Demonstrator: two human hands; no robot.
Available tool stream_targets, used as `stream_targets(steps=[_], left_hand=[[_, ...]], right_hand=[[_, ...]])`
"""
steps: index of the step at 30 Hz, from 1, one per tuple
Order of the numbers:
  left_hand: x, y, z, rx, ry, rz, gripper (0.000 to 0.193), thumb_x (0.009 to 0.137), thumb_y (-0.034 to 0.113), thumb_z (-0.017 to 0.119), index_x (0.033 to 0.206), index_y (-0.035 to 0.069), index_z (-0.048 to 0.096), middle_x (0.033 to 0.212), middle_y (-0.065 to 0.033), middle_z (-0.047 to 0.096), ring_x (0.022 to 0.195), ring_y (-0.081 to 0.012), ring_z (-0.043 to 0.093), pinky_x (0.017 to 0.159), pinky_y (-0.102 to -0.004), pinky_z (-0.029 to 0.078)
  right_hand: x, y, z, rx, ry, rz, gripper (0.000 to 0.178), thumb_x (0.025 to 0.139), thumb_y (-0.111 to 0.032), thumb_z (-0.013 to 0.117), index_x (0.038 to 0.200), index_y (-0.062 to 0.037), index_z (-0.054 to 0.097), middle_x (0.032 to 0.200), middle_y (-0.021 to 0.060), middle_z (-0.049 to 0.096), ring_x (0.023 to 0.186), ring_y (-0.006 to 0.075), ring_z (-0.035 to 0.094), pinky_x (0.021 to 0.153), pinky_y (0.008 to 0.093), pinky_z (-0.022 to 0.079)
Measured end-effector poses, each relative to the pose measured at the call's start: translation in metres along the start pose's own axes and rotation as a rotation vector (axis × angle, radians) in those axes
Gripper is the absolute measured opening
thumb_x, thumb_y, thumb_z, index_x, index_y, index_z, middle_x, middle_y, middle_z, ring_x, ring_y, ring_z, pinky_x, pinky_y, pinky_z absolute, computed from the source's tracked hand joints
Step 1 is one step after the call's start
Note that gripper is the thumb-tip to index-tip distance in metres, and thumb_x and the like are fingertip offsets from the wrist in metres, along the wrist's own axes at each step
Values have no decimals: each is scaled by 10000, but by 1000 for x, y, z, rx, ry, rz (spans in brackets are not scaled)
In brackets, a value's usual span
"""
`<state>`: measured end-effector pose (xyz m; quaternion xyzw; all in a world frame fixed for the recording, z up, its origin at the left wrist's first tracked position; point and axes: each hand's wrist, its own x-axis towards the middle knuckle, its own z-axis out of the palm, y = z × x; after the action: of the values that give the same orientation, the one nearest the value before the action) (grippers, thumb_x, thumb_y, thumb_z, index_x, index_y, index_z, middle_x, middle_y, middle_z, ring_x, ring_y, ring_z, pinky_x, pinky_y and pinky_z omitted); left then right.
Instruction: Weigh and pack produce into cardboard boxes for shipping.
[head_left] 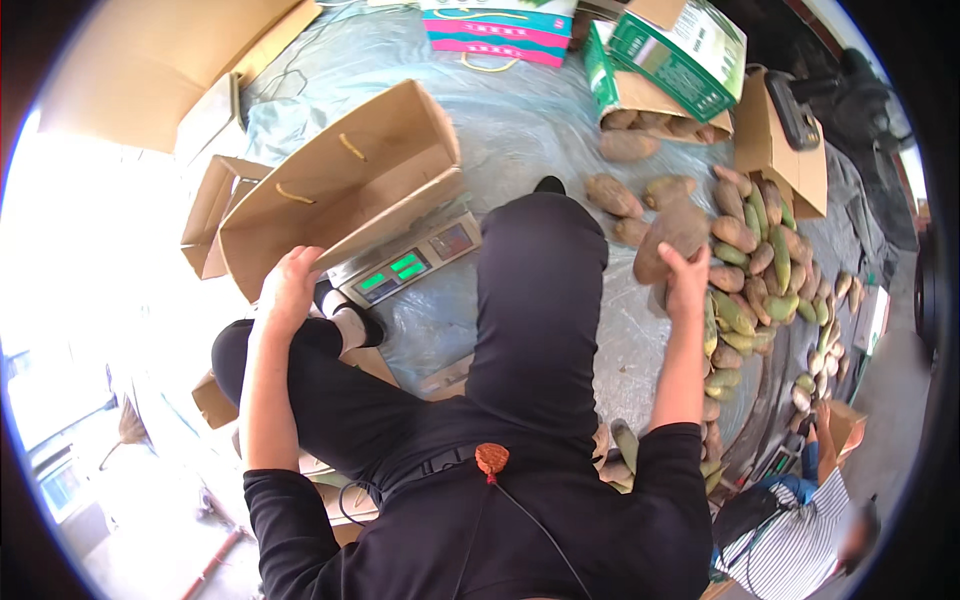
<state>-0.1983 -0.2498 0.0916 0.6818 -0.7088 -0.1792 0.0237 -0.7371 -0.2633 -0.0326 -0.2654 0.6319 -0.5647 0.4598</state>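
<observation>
The right hand is closed round a large brown root vegetable, thumb on its upper side and the other fingers mostly hidden behind it. Both are well to the right of the open carton, with the person's black-trousered knee between. The left hand touches the carton's near edge toward its left end, fingers bent along the cardboard; I cannot tell how firmly it grips.

The carton has its mouth open, and two yellow string handles show on its inner wall. A scale with lit green readouts juts out from beneath the carton's near side. Under these, a bluish plastic sheet spreads out to the right of the carton and beyond it.

Farther right of the carton than the held vegetable lies a heap of green and brown roots. Beyond the carton and to its right, a green-and-white box has brown roots at its mouth, while a pink-and-teal box sits nearer the carton's line. To the carton's far right, a black device rests against a plain brown box. Another person in a striped top is far to the carton's right, on its near side.
</observation>
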Motion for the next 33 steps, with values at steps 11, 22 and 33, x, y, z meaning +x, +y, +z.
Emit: stream_targets(steps=[11,22,33], left_hand=[[-6,-3,-8,25,-60,45,292,729,-78,520,986,44,586,925,-144,608,909,-338,594,776,-413,484],[-9,-7,1,161,-92,172,183,741,-13,547,911,55,539,850,-120,596,826,-290,630,698,-382,527],[-7,0,-9,57,-186,161,173,712,-46,518,854,52,523,821,-128,576,845,-317,599,714,-412,500]], right_hand=[[-49,-203,281,-516,-956,-752,858,531,-150,830,1279,-47,421,1160,133,557,1089,271,554,929,389,452],[-109,-31,473,-1390,-1452,-686,829,495,-202,850,1221,-64,474,1185,151,555,1101,312,542,898,394,477],[-135,85,522,-1574,-1350,-838,563,712,-140,702,1246,-82,534,1258,128,554,1178,294,510,885,558,435]])
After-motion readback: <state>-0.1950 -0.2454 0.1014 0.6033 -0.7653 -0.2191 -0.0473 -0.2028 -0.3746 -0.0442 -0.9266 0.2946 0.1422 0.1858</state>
